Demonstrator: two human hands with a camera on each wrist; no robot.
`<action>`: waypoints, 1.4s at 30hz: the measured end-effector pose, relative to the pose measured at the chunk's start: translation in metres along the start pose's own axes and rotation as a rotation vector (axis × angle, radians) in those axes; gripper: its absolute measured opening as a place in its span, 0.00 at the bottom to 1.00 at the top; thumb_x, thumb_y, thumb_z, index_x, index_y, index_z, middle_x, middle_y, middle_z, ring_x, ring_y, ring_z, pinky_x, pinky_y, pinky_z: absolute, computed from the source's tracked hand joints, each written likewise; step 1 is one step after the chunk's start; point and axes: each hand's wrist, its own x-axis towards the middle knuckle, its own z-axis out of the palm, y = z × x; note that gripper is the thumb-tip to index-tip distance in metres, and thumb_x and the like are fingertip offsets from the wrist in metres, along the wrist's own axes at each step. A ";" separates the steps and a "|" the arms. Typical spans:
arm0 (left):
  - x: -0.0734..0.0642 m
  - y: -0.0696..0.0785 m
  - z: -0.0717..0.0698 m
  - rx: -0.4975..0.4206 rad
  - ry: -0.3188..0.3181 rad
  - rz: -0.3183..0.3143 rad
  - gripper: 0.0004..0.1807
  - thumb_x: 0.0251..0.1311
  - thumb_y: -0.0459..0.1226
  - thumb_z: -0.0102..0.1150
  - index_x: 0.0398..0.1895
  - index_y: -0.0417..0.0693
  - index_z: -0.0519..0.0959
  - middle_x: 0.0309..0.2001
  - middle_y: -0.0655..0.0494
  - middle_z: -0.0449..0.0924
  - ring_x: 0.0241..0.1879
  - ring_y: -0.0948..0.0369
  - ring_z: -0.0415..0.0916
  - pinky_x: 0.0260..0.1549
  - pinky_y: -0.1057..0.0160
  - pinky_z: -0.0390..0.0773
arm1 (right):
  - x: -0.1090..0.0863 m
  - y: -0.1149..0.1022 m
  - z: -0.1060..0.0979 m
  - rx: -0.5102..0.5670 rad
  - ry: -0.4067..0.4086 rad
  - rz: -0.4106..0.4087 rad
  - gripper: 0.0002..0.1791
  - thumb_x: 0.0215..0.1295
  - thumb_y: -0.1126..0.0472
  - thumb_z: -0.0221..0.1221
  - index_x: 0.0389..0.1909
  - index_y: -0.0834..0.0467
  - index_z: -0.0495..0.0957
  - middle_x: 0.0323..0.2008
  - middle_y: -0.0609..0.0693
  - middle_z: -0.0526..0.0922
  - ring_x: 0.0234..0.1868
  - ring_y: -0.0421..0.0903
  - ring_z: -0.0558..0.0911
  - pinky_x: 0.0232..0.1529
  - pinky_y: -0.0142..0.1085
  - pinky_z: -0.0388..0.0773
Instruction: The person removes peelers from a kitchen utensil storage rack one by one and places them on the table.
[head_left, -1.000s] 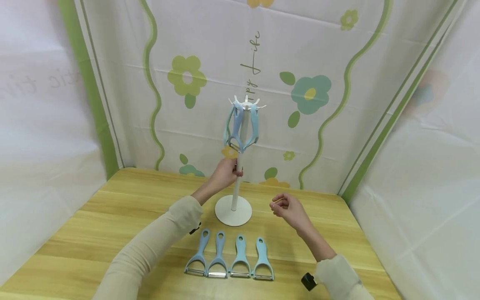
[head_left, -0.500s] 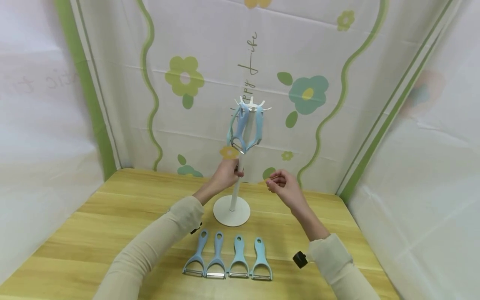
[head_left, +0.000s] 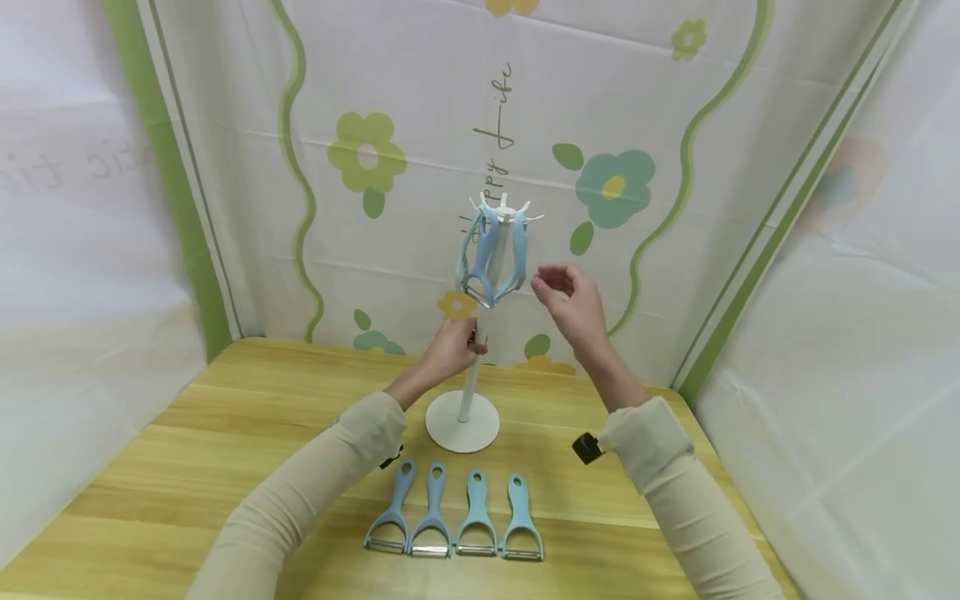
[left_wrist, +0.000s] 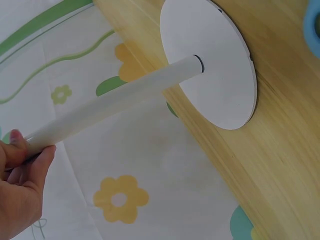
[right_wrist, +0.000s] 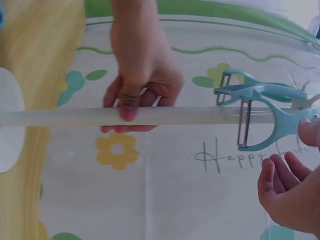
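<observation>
In the head view, my left hand [head_left: 452, 346] grips the white pole [head_left: 471, 387] of an upright stand below its ring of hooks [head_left: 504, 213]. Y-shaped peelers hang from the hooks, among them a periwinkle peeler [head_left: 485, 246], a light blue peeler [head_left: 520, 250] and a teal peeler [head_left: 462, 262]. My right hand [head_left: 577, 308] is raised just right of the light blue one, its fingers loosely bent and holding nothing. The right wrist view has that hand [right_wrist: 292, 202] beside a hanging peeler's handle [right_wrist: 292, 122]. Left thumb and fingers wrap the pole [left_wrist: 115, 102] in the left wrist view.
The stand's round white base [head_left: 442, 429] sits on the wooden table [head_left: 247, 450]. Several more peelers lie in a row in front of it, from a periwinkle peeler [head_left: 397, 500] to a light blue peeler [head_left: 519, 504]. A flower-patterned curtain [head_left: 420, 100] closes off the back.
My right hand has risen from over the table to the height of the hanging peelers. The stand's top has shifted slightly right, while my left hand keeps its grip on the pole.
</observation>
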 end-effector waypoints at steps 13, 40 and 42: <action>0.001 -0.002 0.000 -0.024 -0.012 0.008 0.05 0.60 0.24 0.60 0.37 0.37 0.80 0.36 0.45 0.88 0.39 0.54 0.87 0.38 0.60 0.87 | 0.034 -0.024 0.012 0.175 -0.113 0.071 0.21 0.72 0.61 0.58 0.61 0.67 0.72 0.49 0.59 0.83 0.50 0.44 0.82 0.67 0.47 0.74; 0.004 -0.002 -0.001 -0.039 -0.041 -0.005 0.05 0.61 0.23 0.59 0.39 0.36 0.80 0.37 0.44 0.87 0.41 0.53 0.87 0.40 0.60 0.87 | 0.034 -0.032 0.007 0.214 -0.112 0.068 0.10 0.75 0.62 0.53 0.47 0.66 0.74 0.36 0.49 0.76 0.37 0.39 0.73 0.41 0.27 0.75; 0.004 -0.002 0.000 -0.035 -0.040 -0.008 0.05 0.61 0.24 0.60 0.38 0.37 0.80 0.37 0.45 0.87 0.40 0.53 0.87 0.39 0.60 0.87 | 0.033 -0.032 0.006 0.223 -0.109 0.065 0.10 0.75 0.62 0.53 0.46 0.65 0.74 0.37 0.51 0.76 0.36 0.39 0.73 0.41 0.27 0.75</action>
